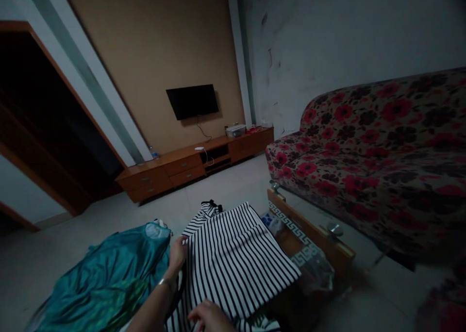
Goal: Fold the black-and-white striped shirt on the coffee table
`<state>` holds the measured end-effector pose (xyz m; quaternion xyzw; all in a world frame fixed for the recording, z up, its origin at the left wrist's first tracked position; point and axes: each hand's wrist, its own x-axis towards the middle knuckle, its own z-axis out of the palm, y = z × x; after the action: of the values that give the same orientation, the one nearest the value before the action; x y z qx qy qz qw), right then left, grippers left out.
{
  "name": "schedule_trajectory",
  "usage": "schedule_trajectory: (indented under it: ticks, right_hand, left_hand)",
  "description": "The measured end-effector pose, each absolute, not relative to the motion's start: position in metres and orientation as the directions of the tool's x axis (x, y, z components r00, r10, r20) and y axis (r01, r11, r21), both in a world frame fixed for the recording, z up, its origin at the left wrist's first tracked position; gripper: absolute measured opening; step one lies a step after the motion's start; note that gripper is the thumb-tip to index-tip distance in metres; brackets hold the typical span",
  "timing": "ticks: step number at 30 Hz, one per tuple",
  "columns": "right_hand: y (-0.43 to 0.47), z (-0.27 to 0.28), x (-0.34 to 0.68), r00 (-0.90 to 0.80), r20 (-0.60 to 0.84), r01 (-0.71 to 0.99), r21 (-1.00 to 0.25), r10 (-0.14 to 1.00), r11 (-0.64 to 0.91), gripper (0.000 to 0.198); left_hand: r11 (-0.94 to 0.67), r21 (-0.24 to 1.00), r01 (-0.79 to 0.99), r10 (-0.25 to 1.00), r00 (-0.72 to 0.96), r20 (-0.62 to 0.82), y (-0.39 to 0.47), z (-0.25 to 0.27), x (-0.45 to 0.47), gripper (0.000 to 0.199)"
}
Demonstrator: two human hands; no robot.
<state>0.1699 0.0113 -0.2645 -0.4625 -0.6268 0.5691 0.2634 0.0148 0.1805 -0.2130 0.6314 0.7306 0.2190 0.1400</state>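
Note:
A black-and-white striped shirt [236, 254] lies spread over a glass-topped table in front of me, with one sleeve [202, 218] reaching toward the far side. My left hand [177, 255] pinches the shirt's left edge between its fingertips; a band circles that wrist. Low in the view, my right hand [213, 317] has its fingers curled onto the striped cloth near the bottom edge, and it is partly cut off by the frame. Just left of my left arm is a heaped teal garment [109, 273] with a pale patch.
The table's wooden edge [306, 225] shows at the right, with metal knobs and a clear plastic bag [316, 271]. Beyond stand a floral sofa [349, 152] and a low wooden TV cabinet [182, 167]. A TV [192, 101] hangs on the wall.

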Motion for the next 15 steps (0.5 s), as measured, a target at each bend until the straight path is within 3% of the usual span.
schedule_trajectory:
  ticks: [4,7,9,12,15]
  right_hand:
    - [0.010,-0.270,0.268,-0.173,0.051,0.285,-0.953,0.984,0.100,0.026]
    - [0.013,-0.274,0.353,0.138,0.173,0.482,-0.872,0.975,0.087,0.031]
    - [0.016,-0.282,0.398,0.305,0.235,0.624,-0.781,0.923,-0.007,0.030]
    - [0.021,-0.299,0.439,0.410,0.215,0.727,-0.664,0.887,-0.175,0.028]
    - [0.027,-0.312,0.450,0.398,0.126,0.737,-0.634,0.909,-0.235,0.025]
  left_hand:
    - [0.066,0.401,0.914,0.997,-0.078,0.014,0.164,-0.277,0.020,0.037]
    - [-0.011,0.232,0.973,0.997,-0.007,0.077,0.154,-0.308,0.017,0.043]
    - [-0.057,0.132,0.990,0.993,0.042,0.110,0.154,-0.317,0.012,0.045]
    - [-0.051,0.084,0.995,0.992,0.041,0.117,0.155,-0.310,0.019,0.044]
    - [-0.129,0.090,0.988,0.978,0.112,0.173,0.132,-0.283,0.055,0.038]
